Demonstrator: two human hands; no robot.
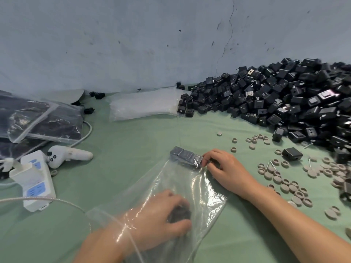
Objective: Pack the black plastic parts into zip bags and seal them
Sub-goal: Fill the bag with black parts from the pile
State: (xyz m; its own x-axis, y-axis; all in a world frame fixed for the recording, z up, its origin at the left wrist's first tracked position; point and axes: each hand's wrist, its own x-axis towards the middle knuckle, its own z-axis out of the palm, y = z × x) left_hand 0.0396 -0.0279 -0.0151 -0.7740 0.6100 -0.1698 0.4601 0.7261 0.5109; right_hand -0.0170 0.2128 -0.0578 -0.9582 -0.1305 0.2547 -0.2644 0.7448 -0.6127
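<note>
- Far to the left of the zip bag (209,196) I am filling, the filled bags (38,118) lie stacked and dark with parts. I count those as done, though I cannot tell whether their strips are pressed closed.
- Beyond the zip bag, toward the wall, a stack of empty bags (146,105) waits, so I judge that plenty of packing is left.
- My left hand (161,217) is inside the zip bag through its near mouth, fingers curled around one black part (179,213).
- At the far end inside the zip bag, a short row of parts (185,155) lies side by side. The rest of the bag is slack and see-through, so it is only just begun.
- My right hand (226,171) sits outside the zip bag at its far right corner, fingertips pinched on the film against the end of that row.
- Right of the zip bag, grey rings (284,185) lie scattered, and beyond them the pile of black parts (284,101) heaps up against the wall.
- This bag needs many more parts, and its mouth is not yet sealed.
</note>
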